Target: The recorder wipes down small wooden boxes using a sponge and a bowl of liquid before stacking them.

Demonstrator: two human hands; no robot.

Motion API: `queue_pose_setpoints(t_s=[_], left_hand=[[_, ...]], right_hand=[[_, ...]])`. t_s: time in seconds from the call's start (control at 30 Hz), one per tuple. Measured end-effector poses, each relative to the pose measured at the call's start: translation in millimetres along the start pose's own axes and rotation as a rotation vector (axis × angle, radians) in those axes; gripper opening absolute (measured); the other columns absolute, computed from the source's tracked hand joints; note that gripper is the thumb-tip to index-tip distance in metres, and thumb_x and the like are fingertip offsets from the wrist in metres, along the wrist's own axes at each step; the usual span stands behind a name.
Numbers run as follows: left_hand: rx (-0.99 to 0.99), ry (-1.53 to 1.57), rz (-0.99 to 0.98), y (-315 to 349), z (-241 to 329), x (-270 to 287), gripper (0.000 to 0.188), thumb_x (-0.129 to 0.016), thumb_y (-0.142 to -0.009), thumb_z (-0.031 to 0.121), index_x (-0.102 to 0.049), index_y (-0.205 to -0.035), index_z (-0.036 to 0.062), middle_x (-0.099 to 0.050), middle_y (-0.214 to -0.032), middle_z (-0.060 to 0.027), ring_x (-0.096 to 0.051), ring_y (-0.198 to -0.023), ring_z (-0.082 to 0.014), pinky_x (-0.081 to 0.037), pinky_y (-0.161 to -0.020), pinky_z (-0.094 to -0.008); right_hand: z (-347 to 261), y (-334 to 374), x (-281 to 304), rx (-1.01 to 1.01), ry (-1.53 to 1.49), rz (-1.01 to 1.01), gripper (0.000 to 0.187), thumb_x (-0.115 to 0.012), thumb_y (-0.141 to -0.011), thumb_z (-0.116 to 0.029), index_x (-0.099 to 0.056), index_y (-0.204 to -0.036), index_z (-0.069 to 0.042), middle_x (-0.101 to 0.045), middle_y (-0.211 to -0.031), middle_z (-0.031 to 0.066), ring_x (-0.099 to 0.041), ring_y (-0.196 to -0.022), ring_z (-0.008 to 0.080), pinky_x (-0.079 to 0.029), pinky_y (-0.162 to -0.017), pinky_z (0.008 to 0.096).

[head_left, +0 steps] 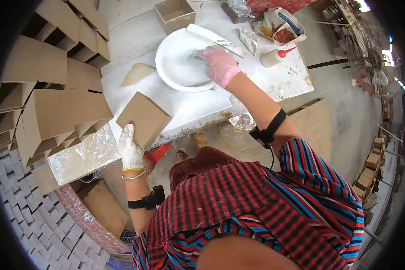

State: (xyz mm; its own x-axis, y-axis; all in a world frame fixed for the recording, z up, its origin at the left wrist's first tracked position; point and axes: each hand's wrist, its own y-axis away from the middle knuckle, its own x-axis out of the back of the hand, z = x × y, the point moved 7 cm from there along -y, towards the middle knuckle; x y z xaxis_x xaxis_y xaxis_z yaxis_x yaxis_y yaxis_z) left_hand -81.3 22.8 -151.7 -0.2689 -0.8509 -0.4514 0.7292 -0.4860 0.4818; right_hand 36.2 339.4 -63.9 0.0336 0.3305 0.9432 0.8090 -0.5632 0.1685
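My left hand (131, 148), in a white knit glove, is closed on a brown cardboard box (144, 116) at the table's front edge. The box is tilted, with a flat side facing up. My right hand (218, 64), in a pink glove, reaches into a round white basin (163, 72) of whitish liquid. Its fingers are bent together around something small and greyish that I cannot make out. A pale flat strip (216, 39) lies across the basin's far right rim.
Brown boxes (67, 108) are stacked along the left. An open-topped box (177, 18) stands behind the basin. To its right are a white bottle with a red nozzle (274, 57) and a plastic bag (281, 27). White pieces (45, 220) are piled at lower left.
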Motion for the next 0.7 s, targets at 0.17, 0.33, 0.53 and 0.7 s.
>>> queue_pose_setpoints(t_s=[0.17,0.33,0.53,0.7], left_hand=[[0.006,-0.038,0.007,9.3,-3.7,-3.5,0.039,-0.058,-0.087,0.017,-0.047,-0.120,0.0001,-0.056,-0.111,-0.0090,-0.057,-0.098,-0.0207,-0.049,-0.083,-0.0338],[0.045,-0.027,0.001,13.5,-0.4,-3.4,0.039,-0.056,-0.088,0.017,-0.047,-0.122,0.0013,-0.056,-0.113,-0.0102,-0.057,-0.099,-0.0213,-0.050,-0.084,-0.0346],[0.101,0.272,-0.049,8.0,-4.2,27.2,0.045,-0.056,-0.089,0.023,-0.042,-0.127,0.0047,-0.052,-0.121,-0.0091,-0.054,-0.106,-0.0236,-0.048,-0.086,-0.0368],[0.082,0.352,-0.121,4.4,-17.8,75.5,0.041,-0.053,-0.091,0.021,-0.042,-0.126,0.0041,-0.050,-0.122,-0.0091,-0.052,-0.110,-0.0239,-0.046,-0.091,-0.0388]], right_hand=[[-3.5,1.1,0.2,-0.047,-0.069,-0.046,0.039,-0.059,-0.080,-0.016,-0.056,-0.118,-0.019,-0.056,-0.113,0.0085,-0.055,-0.103,0.0287,-0.044,-0.087,0.0367],[5.0,16.9,-4.3,-0.015,-0.327,0.106,0.040,-0.062,-0.081,-0.025,-0.055,-0.120,-0.020,-0.057,-0.113,0.0102,-0.055,-0.103,0.0291,-0.043,-0.091,0.0339],[-41.6,78.3,-21.6,0.122,-0.806,0.052,0.042,-0.066,-0.076,-0.014,-0.056,-0.116,-0.009,-0.057,-0.110,0.0130,-0.058,-0.098,0.0285,-0.046,-0.086,0.0337],[-74.5,86.8,-73.9,0.174,-0.575,0.228,0.044,-0.063,-0.078,-0.007,-0.051,-0.121,-0.009,-0.055,-0.110,0.0157,-0.055,-0.101,0.0299,-0.044,-0.088,0.0358]])
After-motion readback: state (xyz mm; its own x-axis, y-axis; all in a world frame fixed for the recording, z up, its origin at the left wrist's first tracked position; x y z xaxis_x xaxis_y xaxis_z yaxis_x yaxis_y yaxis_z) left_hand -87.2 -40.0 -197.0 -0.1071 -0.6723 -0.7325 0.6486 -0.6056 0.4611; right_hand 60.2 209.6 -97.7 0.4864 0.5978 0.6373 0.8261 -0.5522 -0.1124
